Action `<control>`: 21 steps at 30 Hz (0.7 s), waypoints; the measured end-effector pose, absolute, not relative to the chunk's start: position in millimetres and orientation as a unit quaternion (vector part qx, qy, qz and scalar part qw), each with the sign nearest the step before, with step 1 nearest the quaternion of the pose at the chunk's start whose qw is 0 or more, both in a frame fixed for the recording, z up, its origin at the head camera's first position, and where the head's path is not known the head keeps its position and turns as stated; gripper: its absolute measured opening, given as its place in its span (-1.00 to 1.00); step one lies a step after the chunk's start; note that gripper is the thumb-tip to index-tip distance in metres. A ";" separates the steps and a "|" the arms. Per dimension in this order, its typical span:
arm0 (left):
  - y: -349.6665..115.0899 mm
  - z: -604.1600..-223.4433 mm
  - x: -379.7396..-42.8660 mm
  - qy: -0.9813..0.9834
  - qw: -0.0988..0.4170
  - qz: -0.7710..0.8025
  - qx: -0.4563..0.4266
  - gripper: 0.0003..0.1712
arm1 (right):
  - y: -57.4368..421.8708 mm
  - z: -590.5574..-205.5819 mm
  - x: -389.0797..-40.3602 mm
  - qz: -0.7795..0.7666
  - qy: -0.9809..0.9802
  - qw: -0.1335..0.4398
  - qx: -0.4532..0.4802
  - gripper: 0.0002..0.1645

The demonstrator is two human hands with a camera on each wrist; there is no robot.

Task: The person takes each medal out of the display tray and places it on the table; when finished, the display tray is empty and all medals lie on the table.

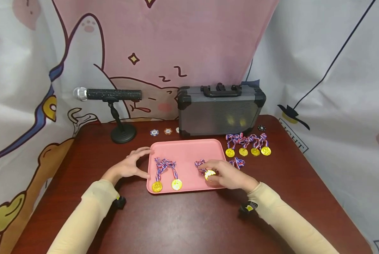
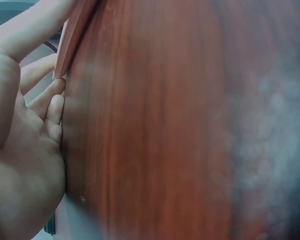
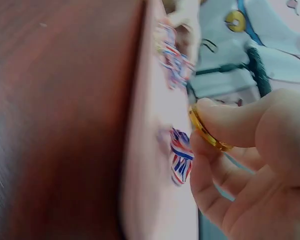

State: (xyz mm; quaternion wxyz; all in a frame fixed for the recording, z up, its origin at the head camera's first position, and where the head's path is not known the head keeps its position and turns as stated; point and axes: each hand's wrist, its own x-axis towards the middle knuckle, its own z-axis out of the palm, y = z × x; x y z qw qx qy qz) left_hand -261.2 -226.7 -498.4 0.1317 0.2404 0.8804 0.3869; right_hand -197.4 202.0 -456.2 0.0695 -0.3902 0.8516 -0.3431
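A pink tray (image 1: 189, 151) lies on the table, with two gold medals (image 1: 157, 186) on striped ribbons (image 1: 165, 164) at its left side. My left hand (image 1: 129, 165) is at the tray's left edge, thumb and fingers spread and touching the rim. Over the tray's right part, my right hand (image 1: 228, 174) pinches a gold medal (image 3: 205, 131) between thumb and fingers. That medal's red, white and blue ribbon (image 3: 181, 156) lies bunched on the tray. Part of the medal is hidden by the fingers.
Several medals (image 1: 243, 152) lie in a row right of the tray, and another ribbon (image 1: 237, 162) shows behind my right hand. A dark case (image 1: 221, 113) stands behind. At the back left are a microphone (image 1: 113, 94) on a stand and several poker chips (image 1: 168, 131).
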 end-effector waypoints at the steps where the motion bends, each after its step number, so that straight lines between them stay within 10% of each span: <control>1: -226.8 -498.4 -261.3 0.881 0.131 0.386 0.241 0.20 | 206.5 -451.9 -197.7 -0.344 0.856 0.060 -0.381 -0.45; 21: -227.6 -498.3 -259.7 0.876 0.125 0.393 0.248 0.19 | 332.9 -420.3 -196.2 -0.288 0.930 -0.077 -0.216 -0.38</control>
